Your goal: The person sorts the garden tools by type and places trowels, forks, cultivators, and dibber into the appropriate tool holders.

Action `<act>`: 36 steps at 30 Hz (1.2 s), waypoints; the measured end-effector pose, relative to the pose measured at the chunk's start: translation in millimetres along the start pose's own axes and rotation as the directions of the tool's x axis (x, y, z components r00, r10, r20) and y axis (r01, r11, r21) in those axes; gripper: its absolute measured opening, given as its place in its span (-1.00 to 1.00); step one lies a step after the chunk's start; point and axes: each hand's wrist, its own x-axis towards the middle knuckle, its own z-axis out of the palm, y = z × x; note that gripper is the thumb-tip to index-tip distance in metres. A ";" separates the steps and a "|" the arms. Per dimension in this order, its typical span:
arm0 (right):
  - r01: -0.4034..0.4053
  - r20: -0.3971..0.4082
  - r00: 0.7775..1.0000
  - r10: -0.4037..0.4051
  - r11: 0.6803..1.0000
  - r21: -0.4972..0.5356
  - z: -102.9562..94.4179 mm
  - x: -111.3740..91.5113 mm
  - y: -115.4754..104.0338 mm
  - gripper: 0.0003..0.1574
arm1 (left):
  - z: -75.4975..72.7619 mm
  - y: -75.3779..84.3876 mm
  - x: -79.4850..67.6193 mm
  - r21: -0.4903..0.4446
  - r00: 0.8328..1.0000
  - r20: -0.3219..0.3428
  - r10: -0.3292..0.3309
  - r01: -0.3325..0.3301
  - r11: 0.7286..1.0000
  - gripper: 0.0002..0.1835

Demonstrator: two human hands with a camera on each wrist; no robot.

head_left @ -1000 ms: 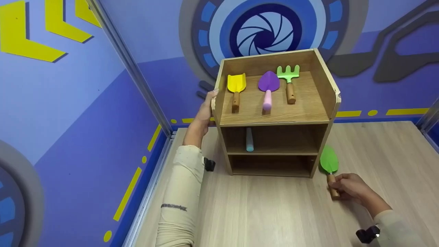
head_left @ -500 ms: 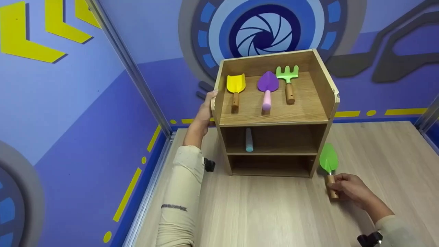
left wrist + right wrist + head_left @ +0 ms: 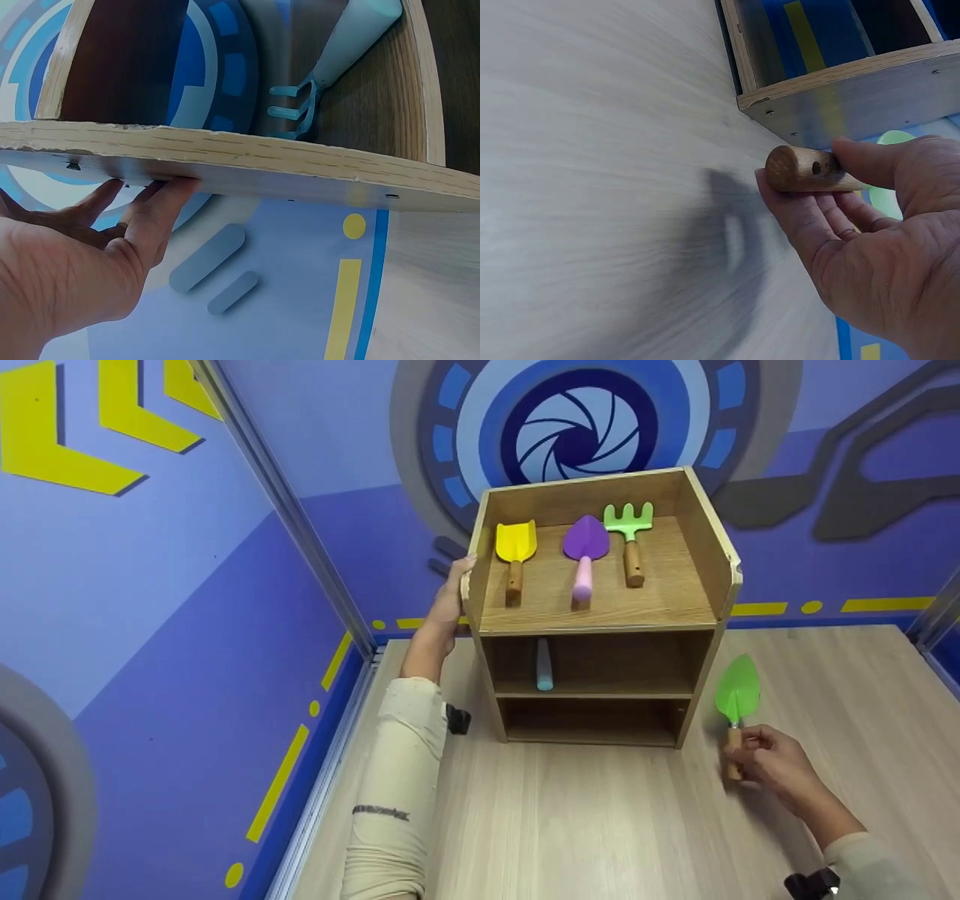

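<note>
In the head view, my left hand [image 3: 450, 600] rests against the left side of a three-tier wooden shelf [image 3: 600, 622]. The left wrist view shows its fingertips [image 3: 180, 187] touching the outer face of the side panel. My right hand [image 3: 776, 769] pinches the wooden handle [image 3: 810, 169] of a green trowel [image 3: 739, 694], between thumb and fingers. The trowel is lifted off the table to the right of the shelf, blade pointing away. On the top tier lie a yellow shovel [image 3: 516, 544], a purple trowel [image 3: 586, 540] and a green hand fork [image 3: 632, 525].
A light blue hand fork [image 3: 319, 82] lies in the middle compartment, at its left. Beneath it is the bottom compartment [image 3: 592, 724]. The shelf stands on a light wooden table [image 3: 585, 817], with blue printed panels [image 3: 345, 540] behind and to the left.
My right hand has raised the green trowel, moving it slightly right and away from the shelf's side. The left hand stays at the shelf's left side.
</note>
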 end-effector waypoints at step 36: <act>0.341 0.067 0.924 -0.377 0.889 0.305 -2.3 -19.3 -47.5 -0.73 | -0.3 0.4 -2.4 -0.018 1.000 0.005 -0.018 0.018 1.000 0.00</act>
